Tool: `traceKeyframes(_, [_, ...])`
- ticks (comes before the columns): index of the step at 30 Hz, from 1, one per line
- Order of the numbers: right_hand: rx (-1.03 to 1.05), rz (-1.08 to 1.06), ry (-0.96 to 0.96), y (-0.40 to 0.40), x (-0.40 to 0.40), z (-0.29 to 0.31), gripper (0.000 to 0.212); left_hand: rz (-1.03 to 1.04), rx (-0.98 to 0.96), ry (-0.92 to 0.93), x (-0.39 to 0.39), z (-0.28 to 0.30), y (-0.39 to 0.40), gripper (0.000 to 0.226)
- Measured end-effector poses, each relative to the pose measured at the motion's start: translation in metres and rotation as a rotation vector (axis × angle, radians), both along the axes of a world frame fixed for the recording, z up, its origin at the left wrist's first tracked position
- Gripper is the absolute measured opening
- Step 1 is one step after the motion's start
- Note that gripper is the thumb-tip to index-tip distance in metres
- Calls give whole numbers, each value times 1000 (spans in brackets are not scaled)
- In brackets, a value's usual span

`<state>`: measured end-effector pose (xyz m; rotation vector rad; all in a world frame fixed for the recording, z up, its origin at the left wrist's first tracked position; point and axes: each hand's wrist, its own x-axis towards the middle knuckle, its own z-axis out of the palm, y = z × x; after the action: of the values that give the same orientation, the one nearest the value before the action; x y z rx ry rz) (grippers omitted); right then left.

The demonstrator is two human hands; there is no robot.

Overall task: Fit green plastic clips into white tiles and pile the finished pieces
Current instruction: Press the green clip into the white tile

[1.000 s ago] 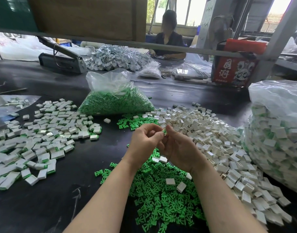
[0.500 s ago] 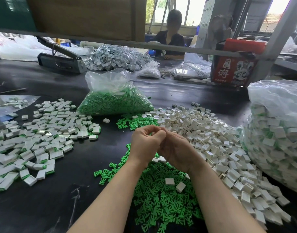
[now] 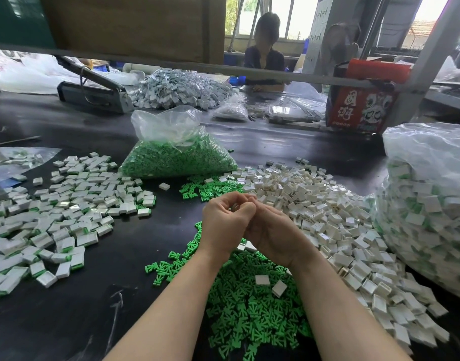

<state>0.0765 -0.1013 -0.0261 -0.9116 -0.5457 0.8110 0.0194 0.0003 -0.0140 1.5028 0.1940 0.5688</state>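
My left hand [image 3: 223,225] and my right hand [image 3: 273,233] meet above the black table, fingers curled and pressed together. A sliver of a small white tile [image 3: 234,207] shows between the left fingers; the rest is hidden, and so are the right fingertips. Below my wrists lies a heap of loose green clips [image 3: 249,308]. A spread of empty white tiles [image 3: 314,204] runs to the right. Finished pieces [image 3: 67,204], white with green edges, lie scattered on the left.
A clear bag of green clips [image 3: 176,157] stands behind my hands. A big bag of finished pieces [image 3: 426,217] fills the right edge. Farther back are a red box [image 3: 361,105], a grey parts heap [image 3: 176,87], a sealing machine [image 3: 93,92] and a seated person [image 3: 265,56].
My hands have closed tighter together and dropped slightly. The green bit seen between the fingertips a second ago no longer shows.
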Motion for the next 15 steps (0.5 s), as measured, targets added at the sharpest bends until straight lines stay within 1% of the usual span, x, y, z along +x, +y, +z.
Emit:
traceKeyframes(7, [-9, -6, -22, -1, 0, 0, 31, -45, -39, -30, 2, -4, 2, 12])
traceKeyframes(15, [-24, -7, -55, -1, 1, -2, 32, -65, -48, -41, 4, -6, 3, 14])
